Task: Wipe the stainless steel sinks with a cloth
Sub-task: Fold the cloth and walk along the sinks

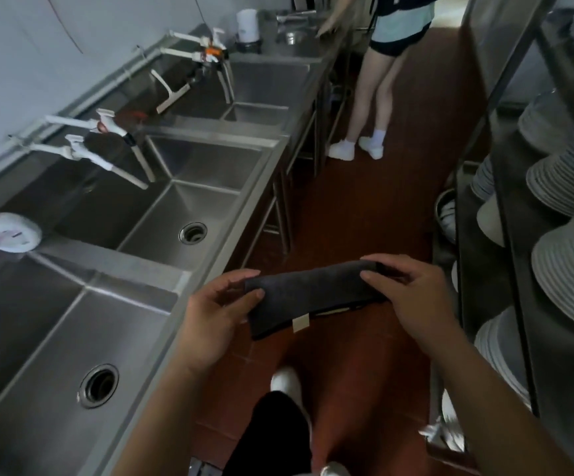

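A folded dark grey cloth (307,297) with a small white label is stretched between my two hands above the red floor, just right of the sink counter. My left hand (215,316) pinches its left end and my right hand (412,297) pinches its right end. A row of stainless steel sinks runs along the left wall: the nearest sink (55,341) with a round drain, the middle sink (192,187) with its own drain, and a farther sink (271,80). All basins look empty.
White taps (106,163) reach over the sinks from the wall. A white round container (10,231) lies on the divider at left. Another person (378,80) stands at the far counter. Stacked plates (567,269) fill metal shelves on the right, leaving a narrow aisle.
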A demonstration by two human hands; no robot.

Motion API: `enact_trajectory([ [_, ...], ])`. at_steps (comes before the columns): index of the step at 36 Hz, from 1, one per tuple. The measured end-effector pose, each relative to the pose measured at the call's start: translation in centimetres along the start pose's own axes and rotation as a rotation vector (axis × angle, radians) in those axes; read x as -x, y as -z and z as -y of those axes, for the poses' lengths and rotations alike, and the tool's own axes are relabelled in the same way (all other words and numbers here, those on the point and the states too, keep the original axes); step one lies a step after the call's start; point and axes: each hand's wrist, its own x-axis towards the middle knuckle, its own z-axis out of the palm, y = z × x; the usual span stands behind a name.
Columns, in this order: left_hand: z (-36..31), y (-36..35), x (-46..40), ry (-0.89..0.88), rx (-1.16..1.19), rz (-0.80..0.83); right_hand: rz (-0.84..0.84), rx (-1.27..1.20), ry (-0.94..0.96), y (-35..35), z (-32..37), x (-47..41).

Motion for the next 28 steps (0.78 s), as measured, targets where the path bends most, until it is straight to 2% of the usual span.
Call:
enact_trajectory([
  [11,-1.4,-6.9,-26.3,-0.012,0.044,0.033,-0.109,0.058,-0.047,2.2,-1.3,-24.1],
  [20,-6.8,-14.2,-46.7,0.035,0.036,0.093,-0.233,0.084,-0.073,5.7,-1.1,-42.0],
  [28,-6.2,-21.2,-61.7,0.057,-0.023,0.209,-0.286,0.055,-0.125,9.7,-6.7,-56.9],
])
